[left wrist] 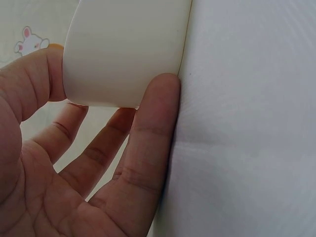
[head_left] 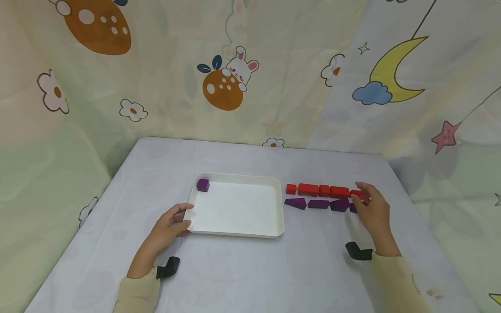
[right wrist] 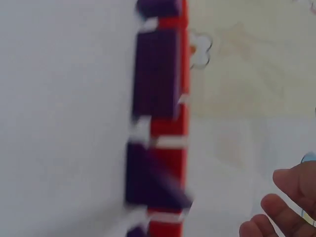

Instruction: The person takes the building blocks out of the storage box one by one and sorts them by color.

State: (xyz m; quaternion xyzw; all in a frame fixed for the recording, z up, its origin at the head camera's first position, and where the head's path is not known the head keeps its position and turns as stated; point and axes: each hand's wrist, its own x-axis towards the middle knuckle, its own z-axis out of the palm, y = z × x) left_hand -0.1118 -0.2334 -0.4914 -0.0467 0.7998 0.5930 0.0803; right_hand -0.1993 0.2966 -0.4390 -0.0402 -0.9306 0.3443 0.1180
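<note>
A shallow white tray (head_left: 235,208) lies on the table, with a purple cube (head_left: 203,185) in its far left corner. My left hand (head_left: 171,224) holds the tray at its left side; the left wrist view shows fingers (left wrist: 157,103) against the tray's outer wall (left wrist: 123,54). Over the right end of two rows of blocks is my right hand (head_left: 373,211), its thumb and fingers parted with no block seen between them. The far row is red blocks (head_left: 308,189); the near row is purple blocks (head_left: 318,204), whose last one is partly hidden by the hand.
A white cloth (head_left: 242,269) covers the table. Behind it hangs a printed curtain (head_left: 168,65) with rabbits, flowers and a moon. Both block rows lie close to the tray's right rim. Black wrist mounts (head_left: 168,268) stick out from both sleeves.
</note>
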